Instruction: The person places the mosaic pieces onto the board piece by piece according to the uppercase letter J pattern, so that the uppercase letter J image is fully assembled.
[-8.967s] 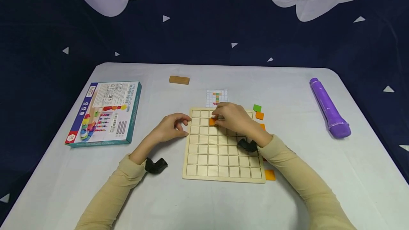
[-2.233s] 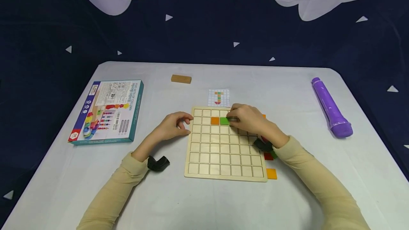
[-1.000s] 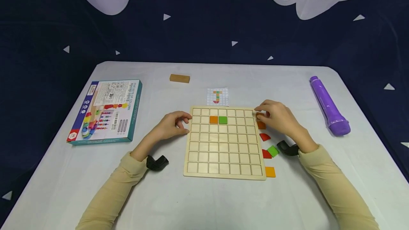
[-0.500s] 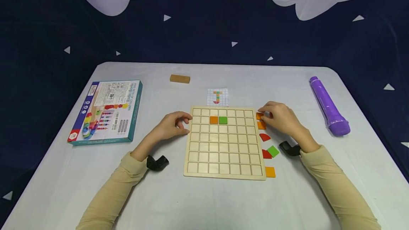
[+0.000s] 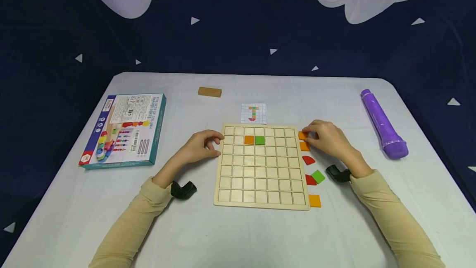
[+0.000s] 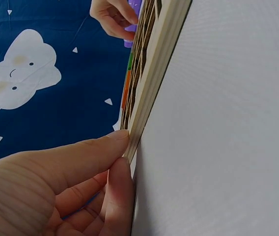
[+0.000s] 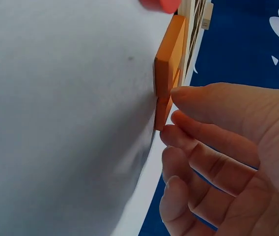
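A pale wooden grid board (image 5: 256, 183) lies flat on the table. An orange square tile (image 5: 249, 140) and a green square tile (image 5: 259, 140) sit side by side in its second row. My left hand (image 5: 198, 147) is at the board's left edge, thumb and index fingertips touching its side in the left wrist view. My right hand (image 5: 327, 137) is at the far right of the board, its thumb and index finger pinching the farther orange tile (image 7: 163, 112) flat on the table. A second orange tile (image 7: 170, 56) lies right against it, nearer me.
Beside the board's right edge lie two red quarter-round pieces (image 5: 308, 160), a green tile (image 5: 317, 176) and a yellow-orange tile (image 5: 315, 200). A pattern card (image 5: 253, 113) sits behind the board. Farther out are a wooden block (image 5: 210, 92), a boxed toy (image 5: 124, 131) and a purple microphone-shaped object (image 5: 384, 125).
Orange and green tiles were set into the second row. My right hand then moved right, off the board, to the orange tiles. The left hand stayed at the left edge.
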### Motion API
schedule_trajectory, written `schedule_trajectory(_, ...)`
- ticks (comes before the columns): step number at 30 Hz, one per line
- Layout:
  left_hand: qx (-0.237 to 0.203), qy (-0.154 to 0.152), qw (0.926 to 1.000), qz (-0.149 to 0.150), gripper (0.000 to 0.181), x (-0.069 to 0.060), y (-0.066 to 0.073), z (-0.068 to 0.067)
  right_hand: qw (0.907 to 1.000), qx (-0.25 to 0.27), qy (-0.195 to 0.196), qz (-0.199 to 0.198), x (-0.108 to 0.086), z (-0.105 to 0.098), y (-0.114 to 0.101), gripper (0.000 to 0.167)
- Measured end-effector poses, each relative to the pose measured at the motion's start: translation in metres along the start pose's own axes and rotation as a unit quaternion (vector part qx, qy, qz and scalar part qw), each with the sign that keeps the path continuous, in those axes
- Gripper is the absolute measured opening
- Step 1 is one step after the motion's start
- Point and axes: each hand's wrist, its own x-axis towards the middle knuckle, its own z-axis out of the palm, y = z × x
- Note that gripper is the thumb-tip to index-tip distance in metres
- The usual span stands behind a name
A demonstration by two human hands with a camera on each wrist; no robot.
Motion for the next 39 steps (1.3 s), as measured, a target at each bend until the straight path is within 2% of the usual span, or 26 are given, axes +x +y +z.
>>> schedule_trajectory(22, 0.003, -0.001, 1.0000, -0.001, 0.044, 0.0021, -0.0021, 0.0011, 0.9994, -0.015, -0.032, 0.003, 0.0053, -0.0034, 0.0000, 0.028)
schedule_trajectory(30, 0.004, -0.001, 1.0000, 0.005, 0.044, 0.0019, -0.0029, 0.0003, 0.9999, -0.014, 0.002, 0.001, 0.0029, -0.0069, -0.0006, 0.025)
schedule_trajectory(39, 0.005, 0.000, 1.0000, 0.007, 0.044, 0.0018, -0.0033, 0.0001, 0.9988, -0.013, 0.037, -0.028, 0.0025, -0.0073, -0.0080, 0.022)
